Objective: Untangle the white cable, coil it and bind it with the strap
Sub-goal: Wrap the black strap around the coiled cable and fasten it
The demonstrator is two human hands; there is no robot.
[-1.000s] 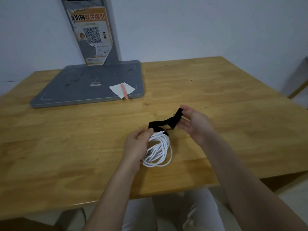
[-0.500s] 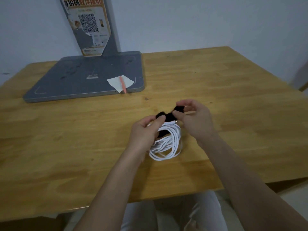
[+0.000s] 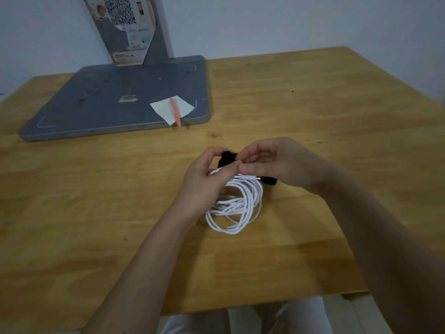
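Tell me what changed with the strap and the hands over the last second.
The right hand drew in toward the left hand, so the black strap, stretched out a second ago, is now bunched and wrapped over the top of the white cable coil. Both hands kept their grip on the strap throughout. The coil stayed on the wooden table.

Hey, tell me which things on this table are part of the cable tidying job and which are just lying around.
Part of the job:
- white cable, coiled on the table
- black strap, at the top of the coil
- left hand and right hand, both pinching the strap

Just lying about:
- grey stand base
- white paper slip on the base
- pink pen across the paper
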